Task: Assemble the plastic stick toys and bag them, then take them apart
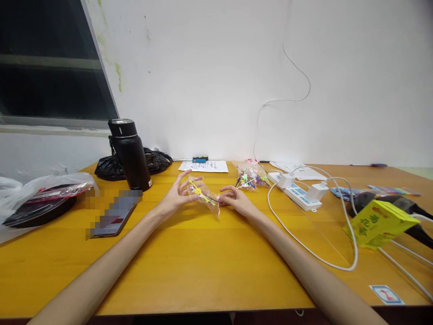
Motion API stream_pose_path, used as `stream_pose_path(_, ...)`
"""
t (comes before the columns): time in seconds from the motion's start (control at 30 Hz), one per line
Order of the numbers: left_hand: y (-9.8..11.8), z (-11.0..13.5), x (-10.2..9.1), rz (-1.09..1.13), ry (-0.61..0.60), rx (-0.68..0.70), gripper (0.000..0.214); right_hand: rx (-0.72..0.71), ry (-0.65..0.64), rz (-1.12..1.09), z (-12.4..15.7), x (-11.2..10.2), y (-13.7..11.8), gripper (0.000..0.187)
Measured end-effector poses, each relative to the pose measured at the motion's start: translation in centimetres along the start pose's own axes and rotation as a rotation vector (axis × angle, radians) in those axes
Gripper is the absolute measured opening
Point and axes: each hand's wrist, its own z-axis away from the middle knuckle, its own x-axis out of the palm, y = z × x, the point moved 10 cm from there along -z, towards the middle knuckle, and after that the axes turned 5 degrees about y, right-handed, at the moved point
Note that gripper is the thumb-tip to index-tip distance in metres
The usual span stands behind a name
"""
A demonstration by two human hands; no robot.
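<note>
Both of my hands hold one small clear plastic bag with yellow and green pieces inside, just above the yellow wooden table. My left hand pinches the bag's left end between thumb and forefinger, its other fingers spread upward. My right hand pinches the right end with curled fingers. A second clear bag of colourful small parts lies on the table behind my right hand.
A black flask and a black bag stand at back left, a phone and a covered dark dish to the left. A white power strip with chargers and cables, a yellow carton, papers lie right and behind.
</note>
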Motion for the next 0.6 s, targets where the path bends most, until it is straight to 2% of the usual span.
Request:
stream_pose_path(0.13,0.9,-0.1,-0.1,-0.01,0.018,0.042,0.091,-0.073,0.028,0.115,0.0,-0.4,-0.5,0.034)
stream_pose_path(0.23,1.6,-0.2,-0.3,-0.017,0.027,0.061,0.086,-0.154,0.056,0.264,0.2,-0.5,-1.6,0.022)
stream_pose_path(0.3,2.0,-0.3,-0.5,-0.008,0.04,0.073,0.083,-0.199,0.028,0.329,0.6,0.1,-2.4,0.018)
stream_pose_path(0.43,2.7,-0.2,-1.1,0.008,0.078,0.085,0.079,-0.171,-0.107,0.326,1.5,1.8,-2.8,0.027)
stream_pose_path(0.6,3.7,-0.1,-2.0,0.062,0.137,0.104,0.071,-0.302,-0.167,0.477,2.8,3.1,-4.3,0.041)
